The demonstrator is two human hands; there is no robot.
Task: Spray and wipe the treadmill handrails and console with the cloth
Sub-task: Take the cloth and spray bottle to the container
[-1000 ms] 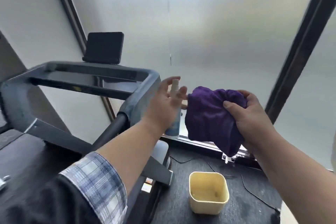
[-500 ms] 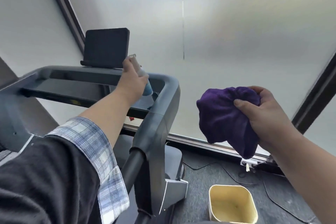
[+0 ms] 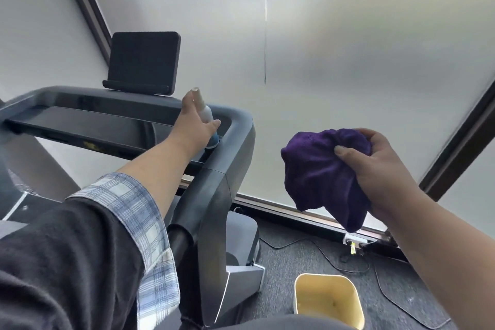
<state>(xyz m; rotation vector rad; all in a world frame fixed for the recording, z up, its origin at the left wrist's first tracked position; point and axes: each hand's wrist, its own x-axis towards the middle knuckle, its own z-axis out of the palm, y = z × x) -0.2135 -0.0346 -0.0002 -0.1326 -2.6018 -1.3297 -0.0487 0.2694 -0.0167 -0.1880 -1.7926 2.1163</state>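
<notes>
Now L hand (image 3: 193, 126) grips spray bottle (image 3: 207, 115) over treadmill console (image 3: 80, 120), near its right handrail (image 3: 238, 136); R hand (image 3: 375, 166) clutches bunched purple cloth (image 3: 321, 174) off to the right, above floor.

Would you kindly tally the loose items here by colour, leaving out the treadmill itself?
Purple: 1, the cloth in the right hand
White and blue: 1, the spray bottle in the left hand
Yellow: 1, the bin
Total: 3
</notes>
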